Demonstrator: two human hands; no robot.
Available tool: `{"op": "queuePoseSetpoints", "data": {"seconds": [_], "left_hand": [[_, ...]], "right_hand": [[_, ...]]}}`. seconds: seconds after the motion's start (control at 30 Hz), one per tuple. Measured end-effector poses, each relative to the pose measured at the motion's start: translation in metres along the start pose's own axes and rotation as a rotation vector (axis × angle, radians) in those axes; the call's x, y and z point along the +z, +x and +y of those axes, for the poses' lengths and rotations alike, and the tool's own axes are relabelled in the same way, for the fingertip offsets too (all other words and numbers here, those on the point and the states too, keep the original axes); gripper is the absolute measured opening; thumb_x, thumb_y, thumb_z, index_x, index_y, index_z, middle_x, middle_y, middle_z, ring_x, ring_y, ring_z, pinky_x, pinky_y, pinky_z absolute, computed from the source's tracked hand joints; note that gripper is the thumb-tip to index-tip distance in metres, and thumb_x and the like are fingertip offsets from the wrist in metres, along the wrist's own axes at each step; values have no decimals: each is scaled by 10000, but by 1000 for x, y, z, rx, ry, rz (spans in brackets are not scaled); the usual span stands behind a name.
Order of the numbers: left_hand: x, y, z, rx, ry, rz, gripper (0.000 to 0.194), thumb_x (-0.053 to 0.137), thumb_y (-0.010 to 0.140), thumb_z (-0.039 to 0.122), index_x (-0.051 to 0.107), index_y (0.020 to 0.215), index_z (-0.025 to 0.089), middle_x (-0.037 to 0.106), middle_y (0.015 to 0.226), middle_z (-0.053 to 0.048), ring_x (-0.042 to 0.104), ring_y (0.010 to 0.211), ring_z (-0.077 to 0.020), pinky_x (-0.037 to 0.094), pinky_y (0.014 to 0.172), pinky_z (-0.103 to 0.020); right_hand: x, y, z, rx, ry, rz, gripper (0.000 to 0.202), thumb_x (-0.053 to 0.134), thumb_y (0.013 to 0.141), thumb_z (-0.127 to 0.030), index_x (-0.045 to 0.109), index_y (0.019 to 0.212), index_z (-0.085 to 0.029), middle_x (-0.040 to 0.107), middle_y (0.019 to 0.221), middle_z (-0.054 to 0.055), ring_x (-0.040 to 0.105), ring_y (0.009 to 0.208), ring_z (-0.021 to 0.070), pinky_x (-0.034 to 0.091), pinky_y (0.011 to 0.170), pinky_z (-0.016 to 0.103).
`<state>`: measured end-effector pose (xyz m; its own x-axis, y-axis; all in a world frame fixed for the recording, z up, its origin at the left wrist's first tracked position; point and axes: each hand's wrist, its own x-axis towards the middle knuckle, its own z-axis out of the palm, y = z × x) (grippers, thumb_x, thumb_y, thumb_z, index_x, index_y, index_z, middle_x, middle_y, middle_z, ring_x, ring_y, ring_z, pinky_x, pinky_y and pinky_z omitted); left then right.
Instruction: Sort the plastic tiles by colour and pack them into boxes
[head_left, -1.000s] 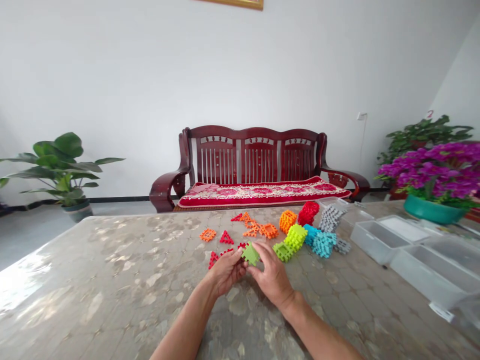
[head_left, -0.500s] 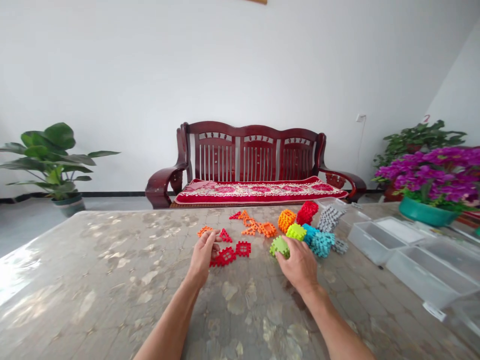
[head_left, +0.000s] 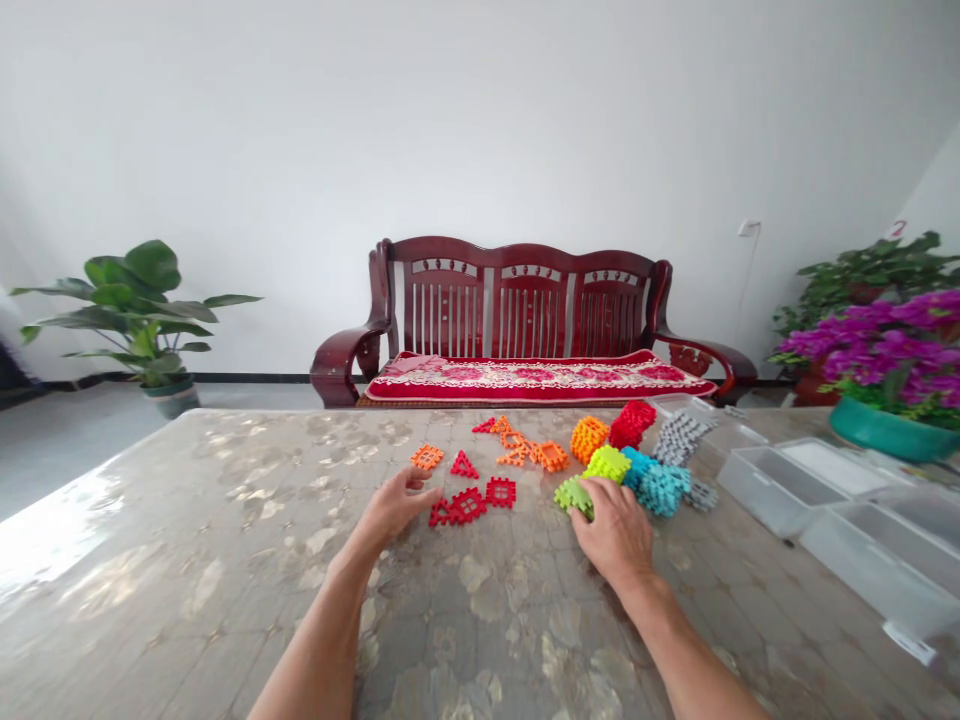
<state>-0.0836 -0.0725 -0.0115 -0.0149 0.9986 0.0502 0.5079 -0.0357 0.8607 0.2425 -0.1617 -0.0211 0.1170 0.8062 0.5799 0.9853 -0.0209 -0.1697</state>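
Observation:
My left hand [head_left: 396, 507] hovers just left of the red interlocking pieces [head_left: 469, 505], fingers parted, holding nothing. Another square red piece [head_left: 501, 492] lies beside them, and a red triangle piece [head_left: 464, 465] lies behind. Near my left fingertips is an orange square piece [head_left: 427, 457]. My right hand [head_left: 616, 530] has its thumb and fingers around a light green stack of toothed building pieces [head_left: 573, 495]. A yellow-green stack [head_left: 607, 463] touches it from behind. Loose orange pieces [head_left: 553, 456] lie farther back.
Orange [head_left: 589, 440], red [head_left: 632, 424], blue [head_left: 664, 489] and grey stacks [head_left: 683, 437] stand beyond my right hand. Clear plastic boxes [head_left: 772, 490] and a teal pot of purple flowers [head_left: 874, 430] are at the right. A wooden bench [head_left: 529, 310] stands behind the table [head_left: 480, 620].
My left hand has drawn back leftward from the red pieces and its fingers have spread. My right hand stays on the green stack. The whole view has shifted slightly.

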Motion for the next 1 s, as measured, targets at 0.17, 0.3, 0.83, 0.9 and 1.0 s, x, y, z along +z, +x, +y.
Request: {"op": "queuePoseSetpoints", "data": {"seconds": [0.17, 0.3, 0.83, 0.9, 1.0], "left_hand": [[2, -4, -2, 157, 269, -184, 584, 744, 526, 235, 665, 1103, 194, 635, 1046, -64, 603, 846, -195, 485, 797, -302], [13, -9, 7, 262, 339, -192, 475, 689, 580, 160, 688, 1053, 211, 633, 1050, -57, 597, 900, -200, 462, 862, -307], [17, 5, -10, 118, -62, 124, 299, 558, 780, 365, 698, 961, 173, 733, 850, -31, 666, 796, -197, 499, 775, -289], [18, 6, -11, 140, -17, 95, 283, 540, 781, 325, 704, 959, 178, 735, 851, -26, 668, 797, -192, 495, 770, -280], [19, 7, -13, 149, 28, 101, 270, 516, 792, 307, 708, 938, 186, 739, 847, -17, 671, 797, -185, 491, 765, -267]], "right_hand": [[-4, 0, -8, -55, 60, 57, 309, 603, 795, -216, 656, 1098, -205, 648, 1154, 94, 533, 1015, 270, 405, 885, 403], [-4, -6, -30, -163, 155, 16, 290, 562, 817, -154, 664, 1080, -223, 662, 1133, 72, 553, 1021, 249, 413, 913, 402], [33, 31, -84, -386, 69, -274, 266, 654, 846, -208, 636, 1111, -214, 678, 1120, 88, 597, 1053, 242, 441, 971, 413], [34, 35, -83, -391, 56, -295, 225, 622, 872, -213, 644, 1096, -203, 689, 1082, 94, 611, 1026, 234, 449, 954, 395], [31, 45, -81, -336, 114, -350, 248, 472, 958, -256, 642, 1135, -218, 702, 1093, 87, 632, 1020, 209, 453, 937, 348]]}}
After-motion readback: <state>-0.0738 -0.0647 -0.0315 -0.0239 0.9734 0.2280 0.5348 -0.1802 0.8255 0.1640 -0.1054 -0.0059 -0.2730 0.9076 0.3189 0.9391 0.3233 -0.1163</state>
